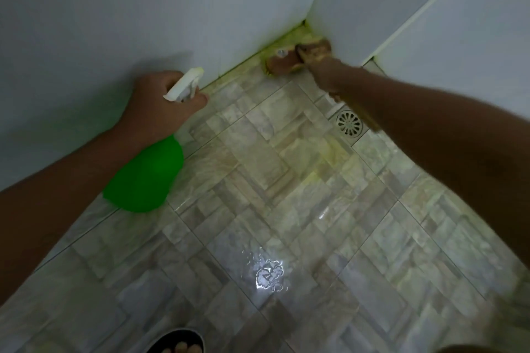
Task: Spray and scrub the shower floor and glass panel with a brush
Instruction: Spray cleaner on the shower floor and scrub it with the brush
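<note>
My left hand [160, 106] grips the neck of a green spray bottle [146, 178] with a white trigger head [185, 84], held over the left side of the wet tiled shower floor [258, 195]. My right hand [321, 63] is closed on a brown wooden scrub brush [282, 61], pressed onto the floor in the far corner where two pale walls meet. Yellow-green cleaner stains the floor edge around the brush. Its bristles are hidden under the wooden back.
A round metal drain [349, 123] sits just under my right forearm. Pale walls [143, 8] bound the floor at the back and right, with a vertical seam [424, 8] on the right. My toes in a dark sandal [177, 345] show at the bottom edge.
</note>
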A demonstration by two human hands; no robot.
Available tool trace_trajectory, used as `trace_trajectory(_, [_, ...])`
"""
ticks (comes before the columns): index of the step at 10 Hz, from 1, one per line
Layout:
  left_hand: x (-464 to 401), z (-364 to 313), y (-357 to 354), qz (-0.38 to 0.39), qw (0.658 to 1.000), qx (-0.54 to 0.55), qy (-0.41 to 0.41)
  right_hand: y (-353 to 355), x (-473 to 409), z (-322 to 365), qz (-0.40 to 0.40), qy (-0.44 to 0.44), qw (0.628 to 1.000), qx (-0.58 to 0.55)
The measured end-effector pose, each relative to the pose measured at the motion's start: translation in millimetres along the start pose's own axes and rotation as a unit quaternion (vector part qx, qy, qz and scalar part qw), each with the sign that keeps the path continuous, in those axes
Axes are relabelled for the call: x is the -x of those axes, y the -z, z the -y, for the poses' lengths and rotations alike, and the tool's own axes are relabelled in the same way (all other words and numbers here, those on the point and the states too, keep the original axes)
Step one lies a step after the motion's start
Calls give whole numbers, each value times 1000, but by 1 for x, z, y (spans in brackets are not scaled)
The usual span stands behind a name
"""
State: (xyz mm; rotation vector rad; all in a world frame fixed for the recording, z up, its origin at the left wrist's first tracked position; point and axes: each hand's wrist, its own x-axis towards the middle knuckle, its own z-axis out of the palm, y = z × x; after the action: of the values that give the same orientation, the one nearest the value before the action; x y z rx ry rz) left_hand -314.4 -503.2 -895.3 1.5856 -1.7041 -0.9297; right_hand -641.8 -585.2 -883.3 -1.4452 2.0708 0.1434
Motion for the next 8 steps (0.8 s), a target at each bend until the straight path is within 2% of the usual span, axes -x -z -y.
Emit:
trace_trajectory(2, [5, -3, 5, 28, 1000, 10, -7, -31, 108, -83, 84, 54, 970, 220])
trace_trajectory(3, [6, -4, 3, 39, 999, 28, 20, -29, 98, -75, 72, 54, 976, 198])
trace_trajectory(4, [7, -7, -1, 40, 998, 30, 23, -23, 39, -33, 23, 34, 992, 120])
trace_trajectory(5, [6, -8, 0, 37, 999, 32, 22, -8, -41, -2, 47, -12, 998, 30])
trace_trajectory(6, [2, -6, -2, 39, 997, 44, 40, -17, -58, 5, 57, -68, 996, 24])
trace_trajectory(7, [6, -7, -3, 61, 997, 33, 34, -38, 24, 20, 45, -15, 998, -29])
trace_trajectory(8, [10, -9, -5, 106, 994, 8, 12, -69, 72, 4, 50, 25, 998, -35])
